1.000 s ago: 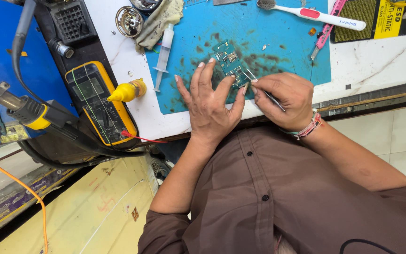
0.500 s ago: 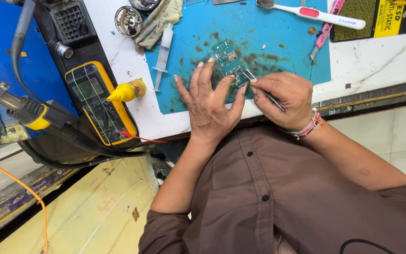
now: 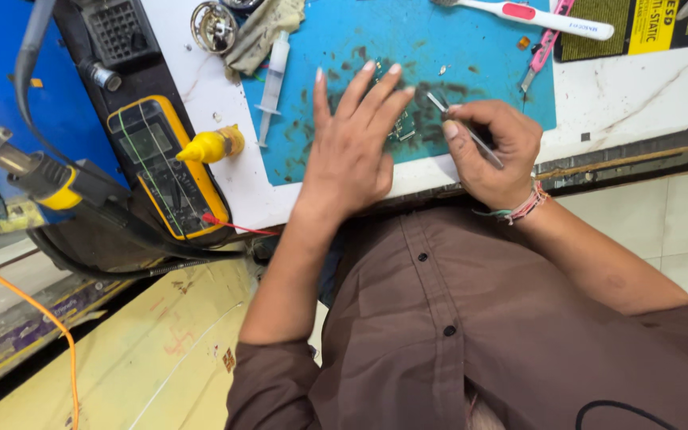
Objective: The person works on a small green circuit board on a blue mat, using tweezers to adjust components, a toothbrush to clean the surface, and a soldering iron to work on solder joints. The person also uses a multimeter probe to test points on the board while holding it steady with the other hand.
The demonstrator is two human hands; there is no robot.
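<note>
Circuit board, small and thin, lies on the blue mat mostly hidden under the flat, spread left hand; likely light, stiff and fragile, best pinned or gripped by its edges. Right hand pinches metal tweezers, tips just beside the board; white toothbrush farther back on the surface.

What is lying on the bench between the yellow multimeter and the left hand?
In the head view, a small yellow nozzle bottle lies on its side beside the yellow multimeter, then a clear plastic syringe at the teal mat's edge, before the left hand.
</note>
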